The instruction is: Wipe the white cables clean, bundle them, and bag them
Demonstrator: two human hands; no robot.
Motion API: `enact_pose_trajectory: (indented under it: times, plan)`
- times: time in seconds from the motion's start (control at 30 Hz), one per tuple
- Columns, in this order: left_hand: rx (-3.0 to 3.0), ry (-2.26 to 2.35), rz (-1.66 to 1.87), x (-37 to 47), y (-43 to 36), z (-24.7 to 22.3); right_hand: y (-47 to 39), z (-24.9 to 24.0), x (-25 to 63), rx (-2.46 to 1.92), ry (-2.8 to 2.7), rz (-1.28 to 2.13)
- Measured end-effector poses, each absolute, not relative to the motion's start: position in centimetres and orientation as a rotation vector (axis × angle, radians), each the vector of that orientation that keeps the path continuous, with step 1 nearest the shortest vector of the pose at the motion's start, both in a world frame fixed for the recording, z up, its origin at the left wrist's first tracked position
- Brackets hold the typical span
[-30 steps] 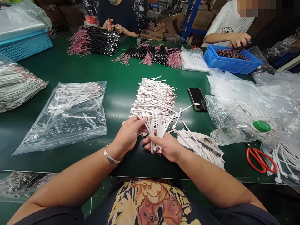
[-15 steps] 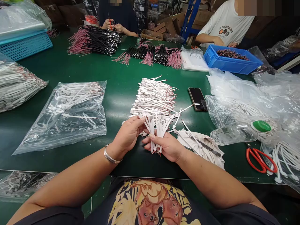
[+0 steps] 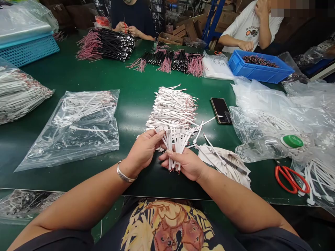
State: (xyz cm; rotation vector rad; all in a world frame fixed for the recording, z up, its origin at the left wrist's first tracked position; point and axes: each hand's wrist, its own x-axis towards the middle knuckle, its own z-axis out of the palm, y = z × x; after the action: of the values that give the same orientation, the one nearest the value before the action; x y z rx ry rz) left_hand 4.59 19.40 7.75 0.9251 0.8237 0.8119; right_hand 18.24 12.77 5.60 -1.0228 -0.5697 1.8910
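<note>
The left hand [image 3: 147, 148] pinches the heads of a few cables between thumb and fingers, at the top of a bunch of white cables [image 3: 178, 139]. The right hand [image 3: 187, 162] is closed round the lower part of that bunch, thumb laid across it. The cables are flat, smooth strips with blocky white heads fanned out at the top and thin reddish wire ends below. The bunch is held above the near side of the worktop, just in front of a loose, bristly pile of white cables [image 3: 172, 106].

To the right lie a crumpled, off-white cloth [image 3: 237, 177] with a slim dark metal tool [image 3: 231, 163] across it, a glossy black phone [image 3: 221, 111], a clear bottle [image 3: 263, 149] with a ribbed green cap, and red-handled scissors [image 3: 292, 180]. To the left, a creased, shiny plastic bag [image 3: 86, 139] holds more white strips.

The worktop [image 3: 133, 82] is smooth, dark green and faintly reflective. Pink-and-black wire bundles [image 3: 112, 44] and a blue plastic bin [image 3: 261, 71] stand across it; two people sit beyond, before brown cardboard boxes [image 3: 187, 29].
</note>
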Motion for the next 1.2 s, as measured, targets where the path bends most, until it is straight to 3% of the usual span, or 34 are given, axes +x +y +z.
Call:
enact_pose_trajectory:
  times: [0.7,1.03,1.2]
  plan:
    - [0.843,0.819,0.857,4.81,19.25,8.12,12.66,5.32,18.22,-1.023,-0.558,1.891]
    - [0.923,0.668,0.545,4.77,18.74,7.83,12.61,5.26,18.16,-1.019,-0.643,1.854]
    - [0.961,0.639,0.550,4.74,18.48,7.71,12.58,5.10,18.11,-1.010,-0.682,1.832]
